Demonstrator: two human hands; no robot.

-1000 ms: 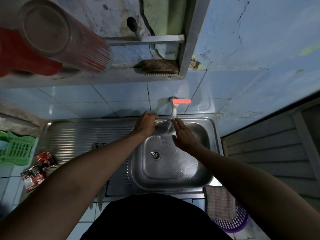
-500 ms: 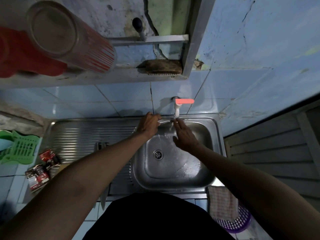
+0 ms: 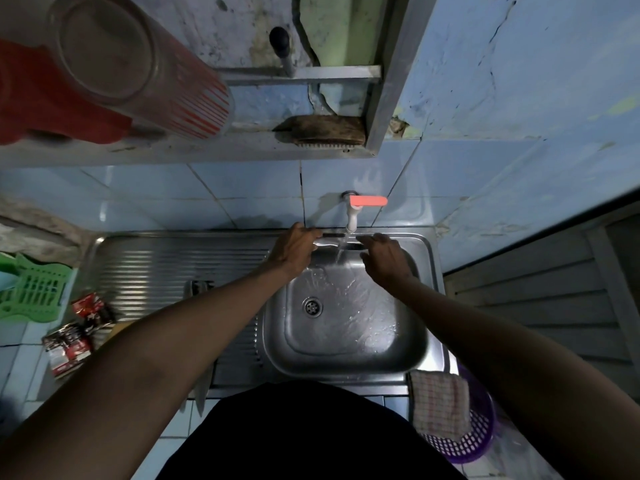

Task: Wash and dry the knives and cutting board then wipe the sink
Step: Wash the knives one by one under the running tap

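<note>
A knife (image 3: 337,242) lies level under the running stream from the tap (image 3: 352,216), at the back of the steel sink (image 3: 420,344). My left hand (image 3: 294,252) grips its handle end, which the hand hides. The fingers of my right hand (image 3: 382,259) reach left and touch the far end of the blade. Water spreads over the basin floor around the drain (image 3: 312,306). On the drainboard (image 3: 166,268), a metal piece (image 3: 199,287) and two blade tips (image 3: 200,398) show past my left forearm. A yellowish edge (image 3: 117,328), perhaps the cutting board, peeks out beside the arm.
A checked cloth (image 3: 439,403) drapes over a purple basket (image 3: 479,441) at the front right. A green rack (image 3: 33,294) and red sachets (image 3: 88,311) sit at the left. The shelf above holds a striped glass jar (image 3: 145,74) and a brush (image 3: 323,130).
Both hands have moved back toward the wall. My right hand has slid right, out from under the stream, and more of the blade shows between the hands.
</note>
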